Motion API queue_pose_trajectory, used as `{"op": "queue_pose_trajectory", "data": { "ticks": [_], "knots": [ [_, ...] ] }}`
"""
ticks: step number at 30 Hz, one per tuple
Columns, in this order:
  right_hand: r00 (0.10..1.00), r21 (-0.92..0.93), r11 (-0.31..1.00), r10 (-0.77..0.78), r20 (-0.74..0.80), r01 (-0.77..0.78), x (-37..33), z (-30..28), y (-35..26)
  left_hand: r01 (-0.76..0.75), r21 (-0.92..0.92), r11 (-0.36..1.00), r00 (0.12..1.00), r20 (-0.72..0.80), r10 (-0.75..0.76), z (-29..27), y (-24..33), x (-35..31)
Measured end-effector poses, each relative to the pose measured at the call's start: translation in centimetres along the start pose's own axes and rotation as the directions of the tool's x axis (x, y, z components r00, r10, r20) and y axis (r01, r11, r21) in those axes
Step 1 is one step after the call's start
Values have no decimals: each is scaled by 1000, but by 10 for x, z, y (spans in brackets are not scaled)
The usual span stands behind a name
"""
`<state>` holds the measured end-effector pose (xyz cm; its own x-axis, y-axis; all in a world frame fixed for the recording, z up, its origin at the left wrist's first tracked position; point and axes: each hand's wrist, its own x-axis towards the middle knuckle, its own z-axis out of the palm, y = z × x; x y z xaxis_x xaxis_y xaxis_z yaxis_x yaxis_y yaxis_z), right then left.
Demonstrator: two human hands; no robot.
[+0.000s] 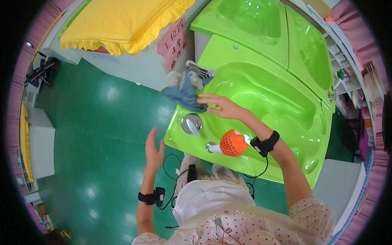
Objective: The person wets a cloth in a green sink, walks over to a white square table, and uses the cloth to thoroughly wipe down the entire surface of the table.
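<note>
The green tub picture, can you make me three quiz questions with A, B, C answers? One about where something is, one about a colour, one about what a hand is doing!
1. Where is the orange ball-shaped thing?
A. on the floor
B. on the near rim of the green tub
C. on the yellow cushion

2. What colour is the floor?
A. dark green
B. red
C. white

3. What is the left hand doing?
A. gripping the cloth
B. pressing the knob
C. open in the air, holding nothing

Answers: 1 B, it sits on the rim by the right forearm. 2 A, the floor is shiny dark green. 3 C, its fingers are spread over the floor; it is the right hand that touches the blue-grey cloth.
</note>
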<state>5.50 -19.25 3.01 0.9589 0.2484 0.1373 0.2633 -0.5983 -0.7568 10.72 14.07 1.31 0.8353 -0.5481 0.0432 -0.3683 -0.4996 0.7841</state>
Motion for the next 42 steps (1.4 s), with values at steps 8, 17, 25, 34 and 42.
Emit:
{"op": "queue_pose_trajectory", "data": {
  "ticks": [8, 17, 25, 34, 42],
  "knots": [
    [981, -462, 881, -14, 192, 103, 38, 30, 3, -67, -298, 952, 934, 316, 165, 59, -45, 77],
    [912, -107, 912, 404, 71, -396, 23, -46, -34, 168, -302, 938, 979, 166, -121, -9, -76, 29],
    [725, 78, 725, 688, -26, -685, -54, -107, -172, 551, -439, 710, 769, -64, -636, -62, -162, -110],
    [667, 703, 115, 453, 592, -702, -3, 72, -242, 555, -294, 778, 830, 248, -499, -73, -214, -97],
    [362, -178, 529, 753, 550, -830, 66, 392, -102, 282, 64, 957, 872, 400, -284, -163, -294, -95]
  ]
}}
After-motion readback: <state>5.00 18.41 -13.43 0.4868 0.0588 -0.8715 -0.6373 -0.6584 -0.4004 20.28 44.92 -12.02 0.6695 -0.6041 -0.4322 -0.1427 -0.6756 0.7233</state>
